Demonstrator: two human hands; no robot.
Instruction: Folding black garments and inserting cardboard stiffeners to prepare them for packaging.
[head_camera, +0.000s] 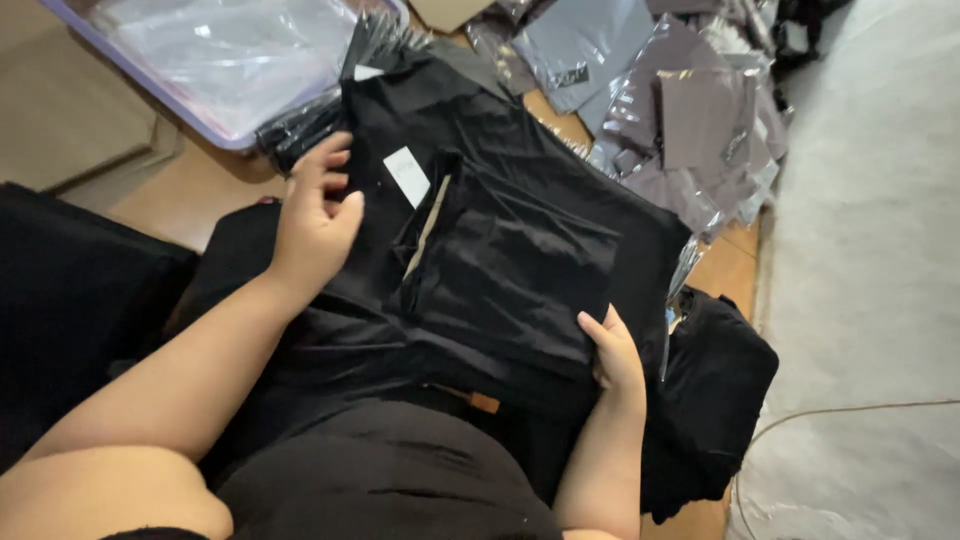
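Observation:
A black folded garment (520, 260) lies across my lap, with a white tag (406, 175) near its collar and a smaller folded black piece (510, 270) on top. My left hand (315, 215) rests on the garment's left edge, fingers curled and spread over the fabric. My right hand (615, 350) grips the lower right corner of the folded black piece, thumb on top.
A clear plastic bin (215, 60) with plastic bags stands at the upper left. Grey packaging bags (690, 120) are piled at the upper right. More black garments lie at the left (70, 300) and lower right (715, 390). A grey carpet (870, 260) with a thin cable fills the right side.

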